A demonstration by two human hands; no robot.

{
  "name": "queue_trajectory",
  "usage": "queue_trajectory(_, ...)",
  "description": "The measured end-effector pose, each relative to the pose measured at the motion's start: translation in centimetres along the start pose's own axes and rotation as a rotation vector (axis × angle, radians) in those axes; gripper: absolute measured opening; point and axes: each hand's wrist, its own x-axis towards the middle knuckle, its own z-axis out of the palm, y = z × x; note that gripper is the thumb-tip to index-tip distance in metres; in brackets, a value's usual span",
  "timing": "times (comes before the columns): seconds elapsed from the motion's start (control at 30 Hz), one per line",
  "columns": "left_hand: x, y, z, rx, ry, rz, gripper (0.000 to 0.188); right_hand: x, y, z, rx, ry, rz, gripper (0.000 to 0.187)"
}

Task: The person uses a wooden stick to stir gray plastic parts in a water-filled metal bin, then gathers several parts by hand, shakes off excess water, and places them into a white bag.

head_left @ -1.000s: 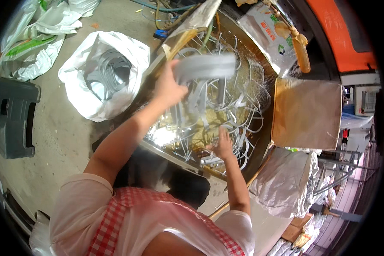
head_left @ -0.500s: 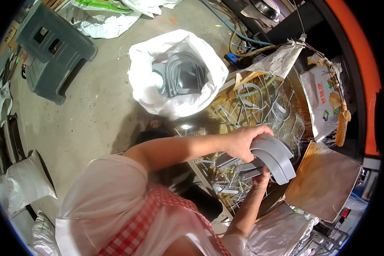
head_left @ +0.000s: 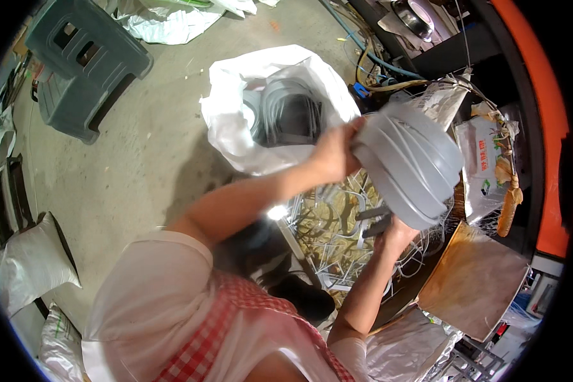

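Note:
A stack of curved grey plastic pieces (head_left: pixel 417 169) is held up above the bin, between my two hands. My left hand (head_left: pixel 339 151) grips its left end, fingers partly hidden behind the stack. From below, my right hand (head_left: pixel 398 235) closes around the lower end. Near my left hand stands an open white sack (head_left: pixel 226 130), with more curved grey pieces (head_left: pixel 293 108) nested inside. Beneath the stack lies a low bin (head_left: pixel 302 251) of thin grey plastic strips and loops (head_left: pixel 337 254). Motion blurs the stack and left hand slightly.
A grey step stool (head_left: pixel 89 70) stands on the concrete floor at the far left. Stuffed white sacks (head_left: pixel 35 261) line the left edge. A brown board (head_left: pixel 474 280) leans right of the bin. Hoses (head_left: pixel 388 60) run behind it, near an orange machine frame (head_left: pixel 547 127).
Both hands have lifted the grey pieces up out of the bin area, toward the head and the sack's side. The stack now looks larger and closer. The view has shifted slightly.

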Motion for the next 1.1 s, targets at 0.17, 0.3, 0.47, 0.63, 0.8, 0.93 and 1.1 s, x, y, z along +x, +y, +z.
queue_trajectory(0.17, 0.6, -3.8, -10.0, -0.187, 0.042, 0.051, 0.071, -0.4, 0.8, 9.5, -0.240, -0.403, -0.066, 0.073)
queue_trajectory(0.3, 1.0, -11.6, -20.3, -0.440, 0.431, -0.039, 0.078, -0.6, 1.8, 17.0, 0.127, -0.369, -0.040, 0.046)
queue_trajectory(0.47, -1.4, -29.4, -21.8, 0.284, 0.521, -0.458, 0.060, -3.5, 6.6, 24.5, -0.215, -0.153, -0.360, 0.066)
queue_trajectory(0.63, -1.2, -17.8, -23.6, -0.772, 0.259, -0.647, 0.043, -2.5, 9.4, 21.3, -0.400, -0.406, -0.256, 0.070)
queue_trajectory(0.8, -2.1, -16.6, -23.7, -0.455, 0.434, -0.534, 0.037, -3.2, 8.0, 24.8, -0.726, -0.871, 0.009, 0.073)
queue_trajectory(0.93, -2.0, -14.9, -23.9, -0.592, 0.434, -0.504, 0.028, -0.2, 13.9, 27.3, -0.245, -1.070, 0.390, 0.070)
queue_trajectory(1.1, -2.5, -14.0, -23.8, -0.429, 0.396, -0.489, 0.033, -1.0, 20.9, 31.9, -0.303, -1.205, 0.738, 0.065)
